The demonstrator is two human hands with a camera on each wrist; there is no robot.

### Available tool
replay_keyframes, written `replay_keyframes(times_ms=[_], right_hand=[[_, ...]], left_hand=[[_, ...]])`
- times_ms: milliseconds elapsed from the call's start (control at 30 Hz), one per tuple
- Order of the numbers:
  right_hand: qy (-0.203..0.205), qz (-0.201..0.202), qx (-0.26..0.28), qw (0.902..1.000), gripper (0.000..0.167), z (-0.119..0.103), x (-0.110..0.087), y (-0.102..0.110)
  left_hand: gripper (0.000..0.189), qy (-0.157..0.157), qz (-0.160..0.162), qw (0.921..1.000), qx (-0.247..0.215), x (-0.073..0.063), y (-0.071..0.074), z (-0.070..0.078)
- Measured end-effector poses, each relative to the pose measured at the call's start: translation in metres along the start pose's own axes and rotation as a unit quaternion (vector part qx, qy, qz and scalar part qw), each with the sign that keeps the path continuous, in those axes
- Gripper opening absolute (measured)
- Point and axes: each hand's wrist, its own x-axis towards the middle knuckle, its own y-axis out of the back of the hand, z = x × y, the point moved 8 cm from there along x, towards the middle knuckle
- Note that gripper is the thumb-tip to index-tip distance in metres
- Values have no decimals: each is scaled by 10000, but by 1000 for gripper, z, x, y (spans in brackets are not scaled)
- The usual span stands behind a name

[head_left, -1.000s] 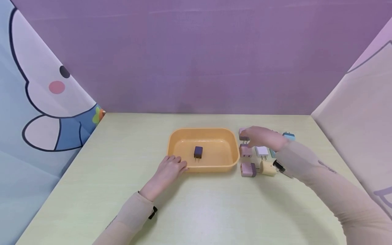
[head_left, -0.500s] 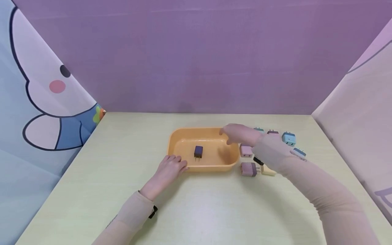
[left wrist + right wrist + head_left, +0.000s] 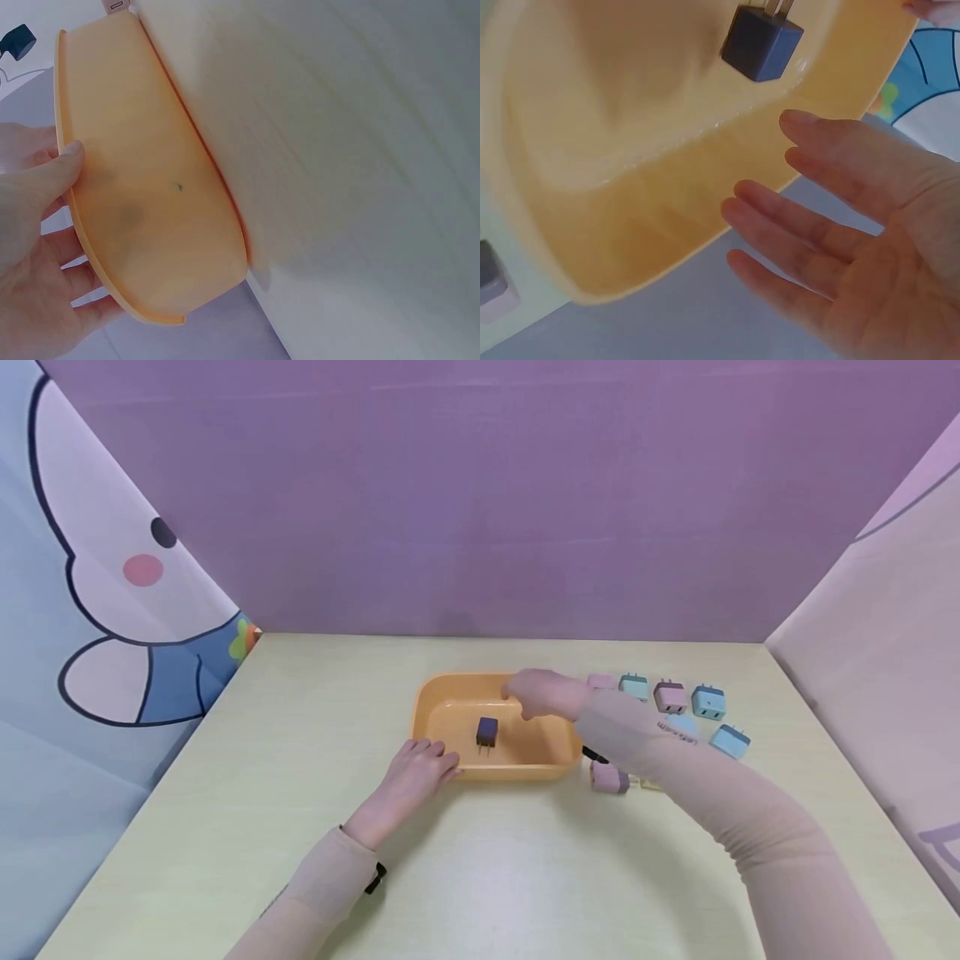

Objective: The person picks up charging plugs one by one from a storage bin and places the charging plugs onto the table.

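Observation:
An orange plastic tray (image 3: 517,772) stands on the table, and a dark plug adapter (image 3: 487,727) with two metal prongs lies in it. My left hand (image 3: 416,771) grips the tray's near rim; in the left wrist view the thumb (image 3: 64,169) presses the outer wall while the fingers reach over the edge. Above the tray's far right part hovers my right hand (image 3: 546,692). Its fingers are spread and loosely bent in the right wrist view, holding nothing, apart from the dark adapter (image 3: 762,43).
Several plug adapters are grouped right of the tray, among them a pink one (image 3: 609,777), a teal one (image 3: 633,686), a mauve one (image 3: 671,697) and a light blue one (image 3: 708,702). My right forearm covers some. Purple fabric (image 3: 480,527) rises behind the table.
My right hand has moved left from the adapters at the right to over the tray. The left hand stays on the rim, and the dark adapter has not moved.

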Motion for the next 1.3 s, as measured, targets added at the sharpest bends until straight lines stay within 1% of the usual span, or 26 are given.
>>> replay_keyframes(times_ms=[100,233,333,500,633,767,967,1133,1200,1300], right_hand=[[-28,-70,14,10000,42,-6,5,-3],[37,-123,-122,9998,42,-14,9,-6],[158,-64,-253,9995,42,-20,13,-8],[319,58,-321,9990,43,-27,19,-11],[500,110,-466,9976,39,-33,24,-14],[539,82,-417,9976,36,-35,29,-17],[489,-77,-364,9981,40,-40,36,-23],[496,-226,-216,9983,39,-44,40,-27],[482,-224,-152,9985,36,-45,42,-28],[483,-220,-118,9985,18,-45,45,-29]], left_hand=[[14,-18,9,10000,37,0,0,0],[14,-20,4,10000,47,1,-1,0],[14,-30,-3,10000,73,1,-1,0],[15,-55,21,10000,77,0,-1,0],[15,-56,55,10000,5,0,0,0],[15,-36,65,10000,-21,0,0,0],[16,-27,46,10000,-20,0,0,0],[16,-41,26,10000,-8,0,1,0],[16,-52,43,10000,-21,0,2,1],[16,-48,56,10000,-59,1,4,2]])
